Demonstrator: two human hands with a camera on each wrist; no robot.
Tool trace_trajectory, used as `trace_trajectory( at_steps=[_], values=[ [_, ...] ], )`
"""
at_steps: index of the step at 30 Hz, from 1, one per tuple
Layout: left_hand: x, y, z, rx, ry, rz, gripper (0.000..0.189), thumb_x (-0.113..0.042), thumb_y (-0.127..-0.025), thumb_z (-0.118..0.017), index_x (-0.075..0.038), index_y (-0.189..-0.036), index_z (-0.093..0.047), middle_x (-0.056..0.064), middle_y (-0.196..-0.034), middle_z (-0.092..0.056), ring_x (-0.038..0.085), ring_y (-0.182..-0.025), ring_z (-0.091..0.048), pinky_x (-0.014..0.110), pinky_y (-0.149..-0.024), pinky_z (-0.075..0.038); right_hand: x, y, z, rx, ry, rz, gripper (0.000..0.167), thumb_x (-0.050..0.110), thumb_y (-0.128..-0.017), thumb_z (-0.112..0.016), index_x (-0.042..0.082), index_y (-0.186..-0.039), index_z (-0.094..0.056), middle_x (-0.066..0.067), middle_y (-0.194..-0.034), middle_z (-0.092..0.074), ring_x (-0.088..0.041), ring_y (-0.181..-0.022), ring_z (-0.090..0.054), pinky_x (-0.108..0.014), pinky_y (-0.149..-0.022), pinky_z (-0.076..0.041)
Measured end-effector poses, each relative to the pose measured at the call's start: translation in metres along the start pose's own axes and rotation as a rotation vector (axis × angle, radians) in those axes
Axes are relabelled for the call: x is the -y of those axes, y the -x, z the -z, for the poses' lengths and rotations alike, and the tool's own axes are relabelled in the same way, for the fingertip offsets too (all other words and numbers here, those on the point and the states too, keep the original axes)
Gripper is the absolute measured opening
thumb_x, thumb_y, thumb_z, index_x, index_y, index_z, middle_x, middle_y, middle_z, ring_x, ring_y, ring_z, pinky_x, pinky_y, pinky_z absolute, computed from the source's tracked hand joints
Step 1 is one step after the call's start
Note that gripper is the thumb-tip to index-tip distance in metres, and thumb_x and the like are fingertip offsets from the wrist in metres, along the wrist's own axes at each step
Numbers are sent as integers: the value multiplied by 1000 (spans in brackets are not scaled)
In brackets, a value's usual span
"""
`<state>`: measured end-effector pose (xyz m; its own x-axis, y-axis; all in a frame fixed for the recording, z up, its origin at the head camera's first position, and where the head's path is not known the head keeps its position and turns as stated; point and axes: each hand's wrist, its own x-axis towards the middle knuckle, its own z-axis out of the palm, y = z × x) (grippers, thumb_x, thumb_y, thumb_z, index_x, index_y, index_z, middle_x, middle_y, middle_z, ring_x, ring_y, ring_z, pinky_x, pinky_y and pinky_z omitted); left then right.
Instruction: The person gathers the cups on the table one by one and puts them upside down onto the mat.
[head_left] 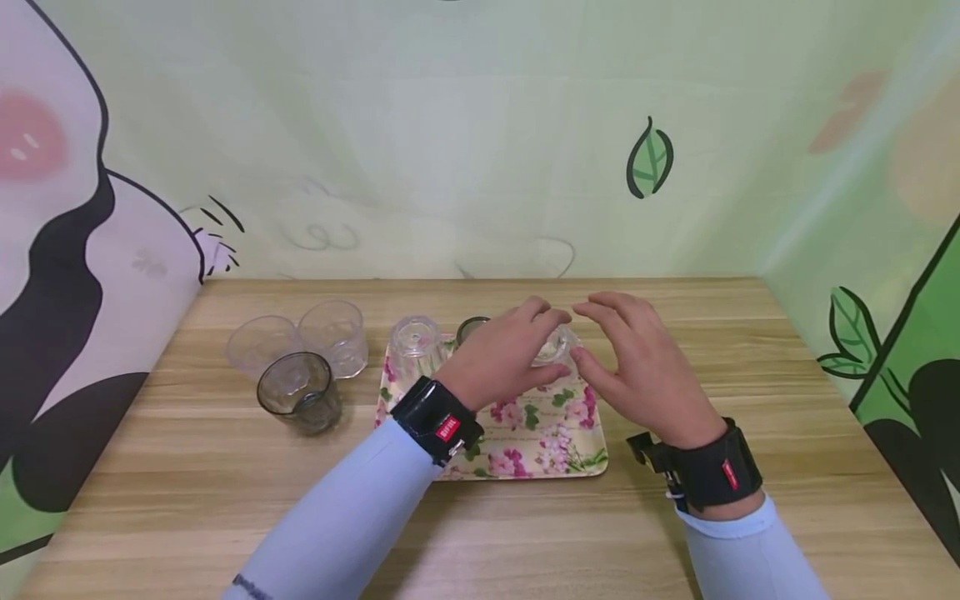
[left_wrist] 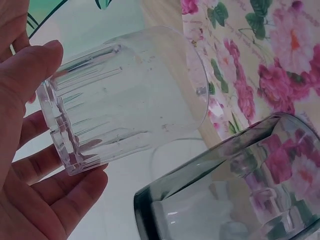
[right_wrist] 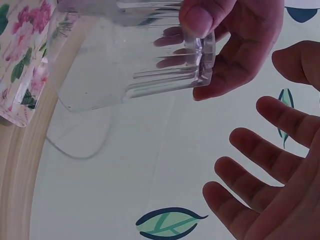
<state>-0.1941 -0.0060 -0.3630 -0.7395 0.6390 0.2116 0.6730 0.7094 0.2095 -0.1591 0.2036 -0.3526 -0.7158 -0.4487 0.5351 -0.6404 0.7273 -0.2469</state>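
Note:
Over the floral tray point(head_left: 525, 462), my left hand point(head_left: 498, 358) holds a clear glass point(head_left: 553, 346) by its base, thumb on one side and fingers on the other. That clear glass point(left_wrist: 135, 90) stands upside down, its rim towards the tray. To the right, my right hand point(head_left: 641, 371) hovers with its fingers point(right_wrist: 265, 150) spread and a gap between them and the glass. A grey glass point(left_wrist: 235, 185), also upturned, is next to it, mostly hidden behind my left hand in the head view. Another upturned clear glass point(head_left: 416, 342) sits at the tray's back left.
Left of the tray, two clear glasses point(head_left: 262, 342) and a grey glass point(head_left: 302, 396) stand mouth up on the wooden table point(head_left: 187, 500). A printed cloth wall point(head_left: 450, 167) closes off the table's back edge.

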Motion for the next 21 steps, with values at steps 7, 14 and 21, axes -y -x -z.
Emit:
trace_trajectory(
  at_steps=[7,14,21],
  values=[
    [2,-4,-6,12,-3,6,67,-52,-93,-65,-13,-145,-49,5,-133,-54,17,-102,-65,32,-84,-59,0,0,-1,4,0,-1,48,28,-92,-68,6,-133,-58,-17,-137,-54,-36,-129,-49,-54,-106,-43],
    [4,-6,-11,17,-44,10,67,-55,-93,-63,-14,-144,-50,5,-131,-55,21,-98,-66,35,-87,-58,0,1,-2,16,4,-10,47,28,-92,-68,7,-133,-58,-16,-138,-54,-35,-130,-48,-55,-106,-44],
    [7,-8,-18,29,-47,17,66,-53,-93,-64,-13,-144,-51,6,-130,-56,23,-102,-65,38,-90,-57,0,0,-2,17,-4,-7,47,25,-91,-70,6,-132,-59,-17,-138,-54,-36,-130,-48,-56,-105,-44]
  ],
)
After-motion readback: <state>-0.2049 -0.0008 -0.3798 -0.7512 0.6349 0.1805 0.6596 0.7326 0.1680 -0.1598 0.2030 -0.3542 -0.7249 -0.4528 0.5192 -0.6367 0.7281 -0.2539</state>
